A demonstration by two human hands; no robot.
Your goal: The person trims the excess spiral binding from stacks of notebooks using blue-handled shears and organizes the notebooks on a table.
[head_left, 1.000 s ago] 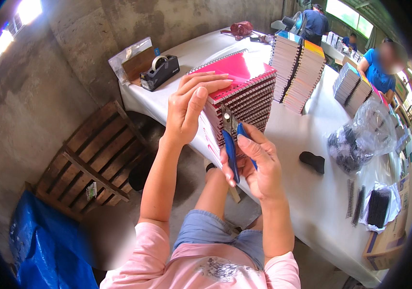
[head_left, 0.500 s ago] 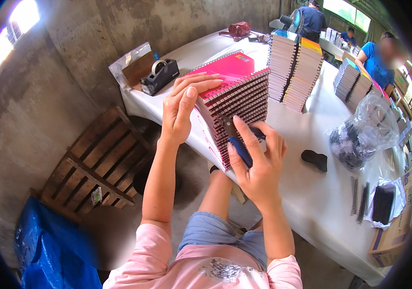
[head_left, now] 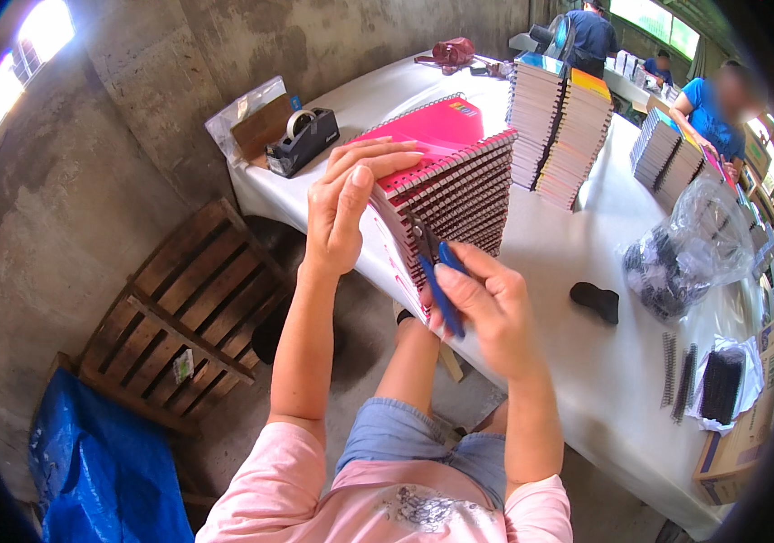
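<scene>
A stack of spiral-bound notebooks (head_left: 441,136) with a bright pink top cover stands at the near edge of the white-covered table (head_left: 568,371), its white coil bindings facing right and toward me. My left hand (head_left: 343,204) lies on the stack's left corner, fingers stretched flat over the cover and thumb apart. Cutting pliers with blue handles (head_left: 442,294) are in my right hand (head_left: 495,299), its fingers wrapped round them. The dark jaws are at the lower left of the bindings, close to the coil ends. Whether they grip a wire I cannot tell.
Behind stand a black tape dispenser (head_left: 303,142) and tall notebook stacks (head_left: 536,127). To the right are a small black object (head_left: 594,302), a clear bag of black coils (head_left: 663,262), loose coils (head_left: 668,369) and a cardboard box (head_left: 735,452). A co-worker (head_left: 717,118) handles notebooks at far right.
My right hand has shifted slightly down and right and turned, so the blue handles show more and spread apart. The jaws moved a little left. My left hand stays on the cover.
</scene>
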